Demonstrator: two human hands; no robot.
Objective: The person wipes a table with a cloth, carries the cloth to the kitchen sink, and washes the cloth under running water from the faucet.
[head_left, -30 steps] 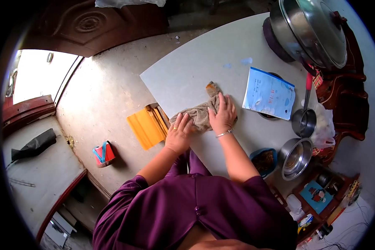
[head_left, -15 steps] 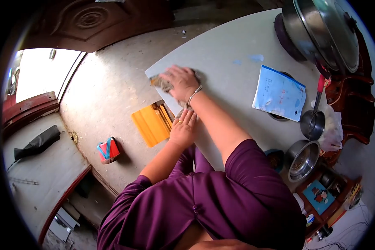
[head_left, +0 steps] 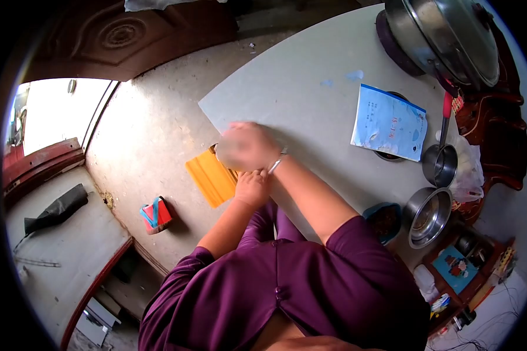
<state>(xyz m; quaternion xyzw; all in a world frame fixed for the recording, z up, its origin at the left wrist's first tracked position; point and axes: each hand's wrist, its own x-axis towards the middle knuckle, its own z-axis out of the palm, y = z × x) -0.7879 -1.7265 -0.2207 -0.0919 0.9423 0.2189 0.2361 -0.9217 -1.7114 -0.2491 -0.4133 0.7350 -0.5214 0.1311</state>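
My right hand (head_left: 253,146) is at the near left edge of the pale table (head_left: 310,93), smeared by motion. A greyish blur under its fingers is the cloth (head_left: 229,157), mostly hidden, and the hand is closed on it. Just below, my left hand (head_left: 253,188) rests at the table edge close to my right wrist, fingers bent and pressed together. Whatever those fingers hold, if anything, is hidden. Beside both hands, lower than the tabletop, is a yellow-orange panel-like object (head_left: 209,177).
On the table lie a blue booklet (head_left: 389,123), a large lidded steel pot (head_left: 445,41), a small red-handled pan (head_left: 440,167) and a steel bowl (head_left: 427,217). A red box with a blue strap (head_left: 156,214) stands on the floor. At left is a low counter (head_left: 70,257).
My right hand has drawn the cloth from the table's far left corner back toward me, over the edge by my left hand. My left fingers, stretched out before, are now bent.
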